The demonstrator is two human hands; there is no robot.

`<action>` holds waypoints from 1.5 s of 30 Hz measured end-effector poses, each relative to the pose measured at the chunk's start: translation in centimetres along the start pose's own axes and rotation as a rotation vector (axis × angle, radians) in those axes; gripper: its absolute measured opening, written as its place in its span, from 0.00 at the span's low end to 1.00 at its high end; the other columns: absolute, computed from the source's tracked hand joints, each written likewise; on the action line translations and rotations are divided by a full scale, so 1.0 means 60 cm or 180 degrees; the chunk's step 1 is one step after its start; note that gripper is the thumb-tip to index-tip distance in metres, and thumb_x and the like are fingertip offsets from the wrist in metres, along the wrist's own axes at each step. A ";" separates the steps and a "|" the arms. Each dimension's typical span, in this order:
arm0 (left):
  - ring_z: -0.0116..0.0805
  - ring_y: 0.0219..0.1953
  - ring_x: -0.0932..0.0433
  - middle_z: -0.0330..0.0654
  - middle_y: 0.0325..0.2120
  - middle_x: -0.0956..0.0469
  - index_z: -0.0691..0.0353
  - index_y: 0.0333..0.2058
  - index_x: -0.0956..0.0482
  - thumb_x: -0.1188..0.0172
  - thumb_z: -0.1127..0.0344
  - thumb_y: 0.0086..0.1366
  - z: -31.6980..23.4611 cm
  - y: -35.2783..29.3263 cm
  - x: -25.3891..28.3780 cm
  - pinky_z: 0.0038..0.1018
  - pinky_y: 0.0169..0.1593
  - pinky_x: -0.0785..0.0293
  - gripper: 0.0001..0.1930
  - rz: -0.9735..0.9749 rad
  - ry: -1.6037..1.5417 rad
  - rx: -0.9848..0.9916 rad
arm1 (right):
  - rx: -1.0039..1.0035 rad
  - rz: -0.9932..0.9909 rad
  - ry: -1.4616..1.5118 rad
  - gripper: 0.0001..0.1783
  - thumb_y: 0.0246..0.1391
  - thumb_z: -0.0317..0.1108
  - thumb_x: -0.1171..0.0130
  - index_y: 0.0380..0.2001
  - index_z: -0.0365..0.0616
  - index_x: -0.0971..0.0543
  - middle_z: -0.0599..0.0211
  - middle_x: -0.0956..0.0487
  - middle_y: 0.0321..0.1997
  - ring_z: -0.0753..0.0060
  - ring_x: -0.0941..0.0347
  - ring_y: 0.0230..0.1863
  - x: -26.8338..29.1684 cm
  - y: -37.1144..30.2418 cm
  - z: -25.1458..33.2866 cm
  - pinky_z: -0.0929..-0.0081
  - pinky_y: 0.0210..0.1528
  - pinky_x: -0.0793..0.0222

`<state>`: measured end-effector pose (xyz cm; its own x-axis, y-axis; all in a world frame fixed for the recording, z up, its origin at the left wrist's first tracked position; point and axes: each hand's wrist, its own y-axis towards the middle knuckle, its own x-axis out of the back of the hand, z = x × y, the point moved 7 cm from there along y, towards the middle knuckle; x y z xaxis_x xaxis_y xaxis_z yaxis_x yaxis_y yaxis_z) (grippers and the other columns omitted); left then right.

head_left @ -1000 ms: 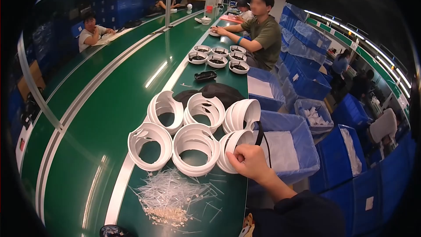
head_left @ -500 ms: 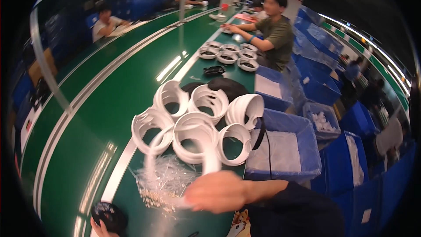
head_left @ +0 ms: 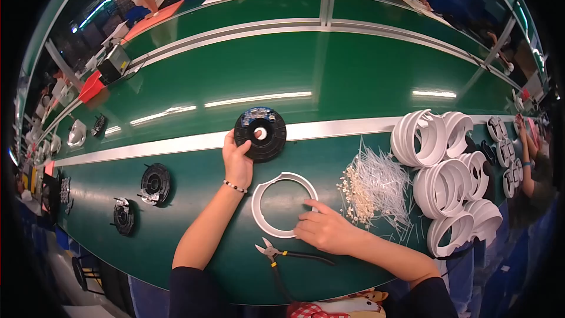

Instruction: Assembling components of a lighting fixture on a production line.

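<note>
My left hand [head_left: 238, 162] is closed on the edge of a black round disc-shaped housing [head_left: 273, 144], raised above the bench. The housing has a blue circuit board along its top and a white centre. My right hand [head_left: 326, 229] grips the lower right rim of a white plastic ring [head_left: 256, 207], which has a notch in its upper edge. Whether the ring rests on the bench or hangs just above it I cannot tell. Below the ring lie diagonal cutters [head_left: 272, 252], jaws apart, with black handles banded in yellow.
Right of the ring lie thin white strips [head_left: 382, 182] and small beige pieces [head_left: 355, 200]. Stacked white rings [head_left: 419, 141] stand beyond them. Two black round parts [head_left: 155, 184] [head_left: 123, 217] lie at left. A white strip [head_left: 341, 129] crosses the green bench [head_left: 200, 212]. Other people sit around.
My view has swung left from the ring stacks. My right hand has brought the white ring from over the thin strips to the bench before me. The black housing now shows fully.
</note>
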<state>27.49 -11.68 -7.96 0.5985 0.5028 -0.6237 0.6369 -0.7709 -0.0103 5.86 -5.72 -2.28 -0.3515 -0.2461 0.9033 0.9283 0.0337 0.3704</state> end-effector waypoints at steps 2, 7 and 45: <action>0.33 0.43 0.31 0.44 0.42 0.33 0.65 0.46 0.43 0.57 0.83 0.53 0.005 -0.005 -0.011 0.28 0.47 0.32 0.20 0.0038 0.0012 0.0089 | -0.0128 0.0040 0.0138 0.07 0.37 0.31 0.45 0.24 0.41 0.25 0.68 0.27 0.26 0.68 0.31 0.37 0.002 -0.011 -0.011 0.58 0.54 0.44; 0.28 0.39 0.29 0.42 0.38 0.30 0.66 0.42 0.38 0.53 0.78 0.55 0.010 -0.003 -0.019 0.24 0.42 0.31 0.15 0.0113 0.0182 0.0011 | -0.0991 0.0278 0.0413 0.38 0.33 0.52 0.37 0.47 0.43 0.35 0.54 0.43 0.56 0.48 0.51 0.59 0.021 0.019 -0.040 0.43 0.56 0.58; 0.39 0.44 0.30 0.46 0.42 0.30 0.60 0.46 0.33 0.66 0.49 0.60 0.047 -0.086 -0.108 0.35 0.49 0.33 0.25 0.1226 -0.1209 0.2193 | -0.1604 -0.1392 0.1397 0.56 0.20 0.45 0.28 0.54 0.40 0.46 0.43 0.53 0.60 0.44 0.57 0.61 0.067 0.070 -0.130 0.54 0.57 0.53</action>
<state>18.93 -12.07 -6.07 0.4311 0.0891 -0.8979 -0.0851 -0.9867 -0.1387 9.29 -14.13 1.23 -0.7139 -0.4983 0.4921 0.6973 -0.5702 0.4342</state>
